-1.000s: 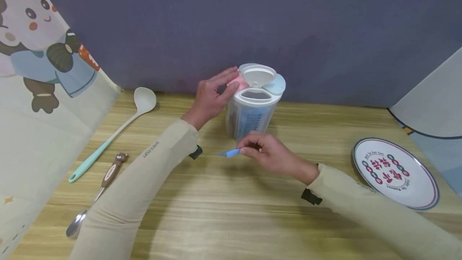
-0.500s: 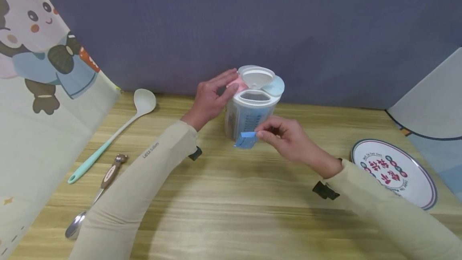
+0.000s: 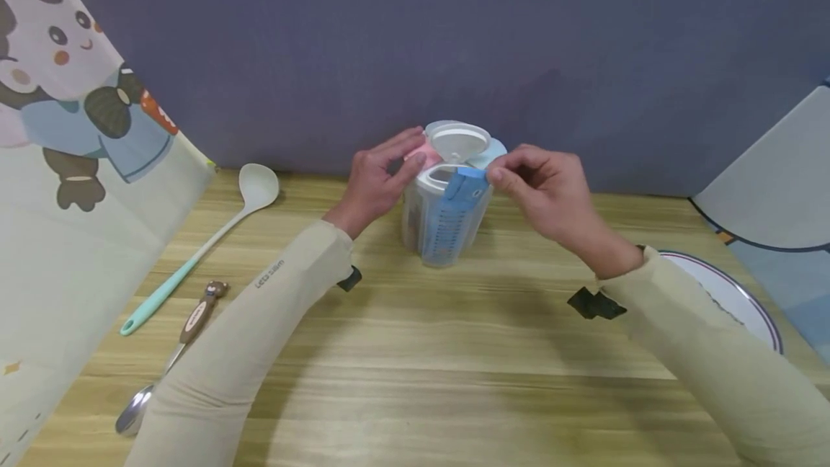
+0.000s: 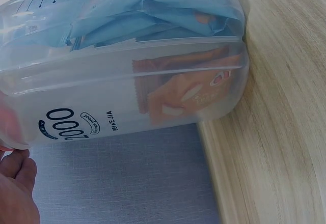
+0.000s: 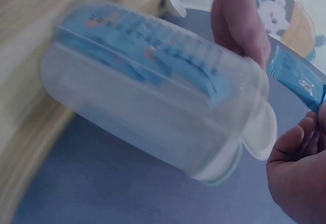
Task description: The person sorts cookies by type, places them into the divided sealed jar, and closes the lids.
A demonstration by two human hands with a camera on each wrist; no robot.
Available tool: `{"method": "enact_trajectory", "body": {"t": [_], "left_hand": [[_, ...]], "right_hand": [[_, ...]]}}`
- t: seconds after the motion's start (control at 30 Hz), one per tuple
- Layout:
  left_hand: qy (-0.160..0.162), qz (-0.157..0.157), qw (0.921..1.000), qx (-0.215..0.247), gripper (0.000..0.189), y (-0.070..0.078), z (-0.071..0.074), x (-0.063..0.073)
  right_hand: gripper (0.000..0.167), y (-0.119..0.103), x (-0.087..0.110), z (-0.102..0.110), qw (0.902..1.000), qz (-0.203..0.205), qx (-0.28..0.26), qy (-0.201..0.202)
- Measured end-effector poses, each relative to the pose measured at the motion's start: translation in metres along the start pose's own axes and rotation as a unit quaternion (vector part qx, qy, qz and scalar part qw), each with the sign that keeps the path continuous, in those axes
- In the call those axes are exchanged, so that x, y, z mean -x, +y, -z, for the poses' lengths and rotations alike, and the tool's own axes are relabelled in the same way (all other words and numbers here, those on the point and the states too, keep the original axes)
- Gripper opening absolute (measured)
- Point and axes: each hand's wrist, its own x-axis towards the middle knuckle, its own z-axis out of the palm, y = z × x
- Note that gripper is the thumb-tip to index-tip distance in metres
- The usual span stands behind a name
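A clear plastic storage container stands on the table near the back wall. Its front white flip lid is raised, and pink and light-blue lids lie flat beside it. Blue packets fill the lower front compartment; orange packets lie in the left one. My left hand rests on the pink lid with its fingers stretched out. A small blue packet is pinched at one end by my right hand; it slants over the opening's right side in the head view.
To the left lie a ladle with a mint handle and a metal spoon with a brown bear handle, partly behind my left sleeve. At the right is a white plate, largely covered by my right sleeve. A dark wall rises behind.
My right hand has lifted the blue packet from low in front of the container up to its open top. My left hand has stayed on the pink lid.
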Motion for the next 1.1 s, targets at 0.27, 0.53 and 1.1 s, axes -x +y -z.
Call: {"method": "enact_trajectory", "body": {"t": [0.27,0.53,1.1], "left_hand": [[0.004,-0.006,1.0000,0.002,0.032,-0.001,-0.001,0.001],[0.005,-0.001,0.9999,0.009,0.031,0.000,-0.001,0.001],[0.000,0.004,1.0000,0.006,0.032,0.001,0.000,0.000]], "right_hand": [[0.008,-0.004,-0.015,0.005,0.9978,-0.020,0.015,0.062],[0.013,0.001,-0.021,0.003,0.9947,-0.044,0.011,0.092],[0.022,0.011,-0.020,-0.008,0.9888,-0.135,0.034,0.054]]}}
